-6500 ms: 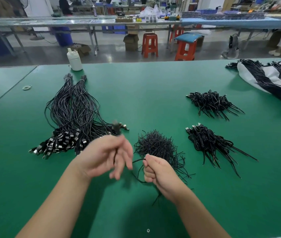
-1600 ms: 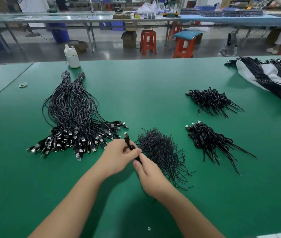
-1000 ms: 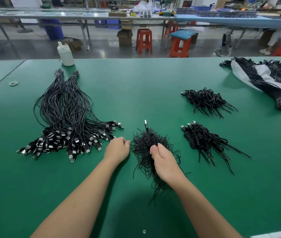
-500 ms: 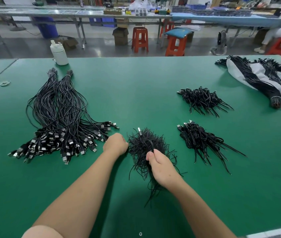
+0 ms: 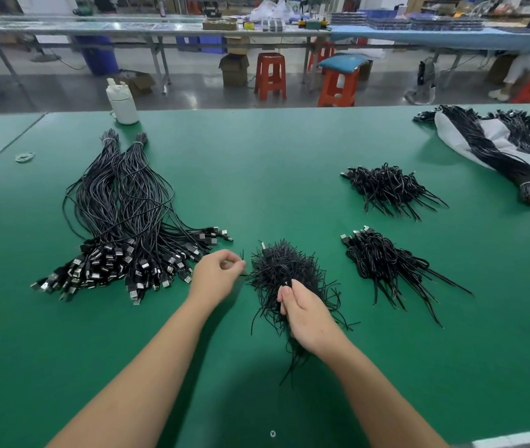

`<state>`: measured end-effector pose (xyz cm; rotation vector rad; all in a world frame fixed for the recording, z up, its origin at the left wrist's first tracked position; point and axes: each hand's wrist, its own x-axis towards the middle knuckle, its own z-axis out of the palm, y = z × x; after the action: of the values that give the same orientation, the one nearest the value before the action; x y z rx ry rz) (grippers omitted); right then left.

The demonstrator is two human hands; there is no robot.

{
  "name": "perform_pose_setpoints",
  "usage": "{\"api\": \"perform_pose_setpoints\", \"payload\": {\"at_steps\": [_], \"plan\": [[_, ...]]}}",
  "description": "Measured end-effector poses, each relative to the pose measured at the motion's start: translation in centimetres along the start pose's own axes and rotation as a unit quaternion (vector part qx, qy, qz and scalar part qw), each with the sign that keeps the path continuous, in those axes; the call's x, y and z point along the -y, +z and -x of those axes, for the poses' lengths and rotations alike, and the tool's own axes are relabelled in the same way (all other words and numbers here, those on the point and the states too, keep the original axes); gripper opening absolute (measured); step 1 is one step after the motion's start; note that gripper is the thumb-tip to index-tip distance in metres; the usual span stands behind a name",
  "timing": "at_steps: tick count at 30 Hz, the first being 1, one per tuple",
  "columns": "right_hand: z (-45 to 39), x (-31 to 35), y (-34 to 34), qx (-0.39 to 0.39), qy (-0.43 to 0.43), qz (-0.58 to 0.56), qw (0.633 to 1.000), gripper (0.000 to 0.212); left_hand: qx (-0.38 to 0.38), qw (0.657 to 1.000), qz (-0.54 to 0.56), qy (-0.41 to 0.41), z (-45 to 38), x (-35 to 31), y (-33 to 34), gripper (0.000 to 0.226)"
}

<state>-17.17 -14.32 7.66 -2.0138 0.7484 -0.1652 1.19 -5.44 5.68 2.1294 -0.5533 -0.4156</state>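
A heap of short black twist ties (image 5: 299, 270) lies on the green table (image 5: 289, 189) in front of me. My right hand (image 5: 305, 315) rests on the heap's near side and grips a coiled black USB cable, whose plug (image 5: 265, 252) sticks up over the heap. My left hand (image 5: 216, 276) is just left of the heap, thumb and forefinger pinching a single thin black tie (image 5: 243, 254) that stands upright.
Two bound bundles of long USB cables (image 5: 121, 221) fan out at the left. Two piles of coiled, tied cables (image 5: 386, 189) (image 5: 383, 260) lie at the right. More bundles sit on a white sheet (image 5: 496, 147) far right. A white bottle (image 5: 123, 105) and rubber bands (image 5: 25, 156) are at the back left.
Both hands went from holding the coiled cable together to the tie heap. The right hand kept the cable over the heap; the left hand now pinches one tie at the heap's left edge.
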Motion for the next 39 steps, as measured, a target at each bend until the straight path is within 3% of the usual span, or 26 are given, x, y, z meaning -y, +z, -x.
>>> {"api": "perform_pose_setpoints", "payload": {"at_steps": [5, 10, 14, 17, 21, 27, 34, 39], "plan": [[0.2, 0.1, 0.3, -0.003, -0.001, -0.01, 1.0, 0.036, 0.076, 0.983, 0.141, -0.093, 1.8, -0.2, -0.5, 0.01], [0.3, 0.0, 0.4, -0.001, -0.012, -0.011, 1.0, 0.033, 0.103, 0.988, 0.115, -0.014, 4.0, -0.3, -0.9, 0.01], [0.7, 0.2, 0.7, 0.019, -0.036, 0.029, 0.999, 0.03, 0.121, 0.979, 0.158, 0.032, 6.0, -0.7, -0.6, 0.013], [0.9, 0.6, 1.4, 0.026, -0.05, 0.038, 0.998, 0.026, 0.126, 0.97, 0.206, 0.024, 7.2, -1.1, 0.1, 0.02], [0.6, 0.7, 2.1, 0.022, -0.033, -0.001, 0.999, 0.042, 0.105, 0.968, 0.228, 0.016, 7.9, -2.0, 0.1, 0.023], [0.5, 0.8, 2.5, -0.017, -0.047, -0.094, 0.994, 0.024, 0.09, 0.952, 0.291, -0.03, 8.7, -2.9, 0.3, 0.008], [0.6, 0.7, 2.0, -0.058, -0.041, -0.079, 0.994, 0.03, 0.087, 0.962, 0.251, -0.054, 9.0, -2.4, 0.3, 0.007], [0.7, 0.8, 2.1, -0.013, -0.044, -0.097, 0.994, 0.026, 0.066, 0.983, 0.173, 0.004, 9.2, -2.6, -0.1, 0.013]]}}
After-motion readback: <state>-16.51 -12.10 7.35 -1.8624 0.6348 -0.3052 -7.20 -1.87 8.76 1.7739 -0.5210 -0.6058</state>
